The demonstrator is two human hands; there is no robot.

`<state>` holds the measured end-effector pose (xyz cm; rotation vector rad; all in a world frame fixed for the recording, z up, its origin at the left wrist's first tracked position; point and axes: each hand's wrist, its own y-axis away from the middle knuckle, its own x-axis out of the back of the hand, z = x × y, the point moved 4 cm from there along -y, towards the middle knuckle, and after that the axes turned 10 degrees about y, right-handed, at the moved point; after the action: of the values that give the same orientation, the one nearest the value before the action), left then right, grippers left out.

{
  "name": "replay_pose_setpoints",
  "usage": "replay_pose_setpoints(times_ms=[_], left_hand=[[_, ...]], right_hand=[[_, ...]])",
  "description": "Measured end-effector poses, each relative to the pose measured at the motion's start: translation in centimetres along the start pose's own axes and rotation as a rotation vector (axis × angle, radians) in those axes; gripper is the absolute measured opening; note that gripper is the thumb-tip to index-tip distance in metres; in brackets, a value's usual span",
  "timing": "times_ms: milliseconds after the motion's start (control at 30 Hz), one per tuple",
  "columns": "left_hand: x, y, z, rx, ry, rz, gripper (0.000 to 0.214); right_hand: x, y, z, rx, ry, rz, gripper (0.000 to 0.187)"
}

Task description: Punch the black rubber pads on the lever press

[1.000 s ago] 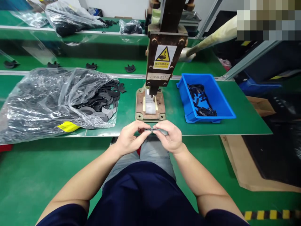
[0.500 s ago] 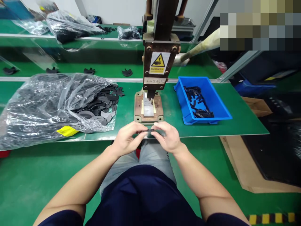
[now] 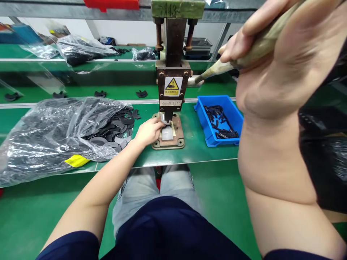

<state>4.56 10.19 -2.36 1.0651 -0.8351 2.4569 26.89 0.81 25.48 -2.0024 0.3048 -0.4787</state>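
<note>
My left hand (image 3: 149,132) is at the base of the hand press (image 3: 173,86), its fingers closed on a small black part (image 3: 168,126) under the press ram. Fingers hide most of that part. Up at the right, my right hand (image 3: 271,68) wraps round the press's lever handle (image 3: 217,69), which has a pale covering. The press base plate (image 3: 177,137) lies on the green bench, with a light block (image 3: 167,133) in its middle.
A clear plastic bag (image 3: 59,126) of black curved parts lies left of the press. A blue bin (image 3: 206,124) with thin black parts stands right of it. Several curved pieces (image 3: 141,94) sit in a row behind. The bench edge (image 3: 211,161) runs in front.
Both hands were together at the bench's front edge, holding a small black part. The left has moved forward under the ram; the right has gone up and gripped the lever handle. The view has tilted up.
</note>
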Motion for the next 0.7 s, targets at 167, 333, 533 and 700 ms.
replay_pose_setpoints(times_ms=[167, 333, 533, 700], left_hand=[[0.3, -0.3, 0.2, -0.034, -0.09, -0.06, 0.033], [0.0, -0.3, 0.6, -0.052, -0.096, -0.054, 0.034], [2.0, -1.1, -2.0, 0.069, -0.091, -0.073, 0.032], [7.9, -2.9, -5.6, 0.521, -0.317, 0.009, 0.041]], right_hand=[[-0.4, 4.6, 0.7, 0.004, -0.112, 0.063, 0.043], [-0.2, 12.8, 2.4, 0.138, 0.054, -0.084, 0.026], [-0.9, 16.5, 3.6, 0.162, 0.069, 0.024, 0.019], [-1.4, 16.2, 4.1, 0.172, 0.03, 0.111, 0.021]])
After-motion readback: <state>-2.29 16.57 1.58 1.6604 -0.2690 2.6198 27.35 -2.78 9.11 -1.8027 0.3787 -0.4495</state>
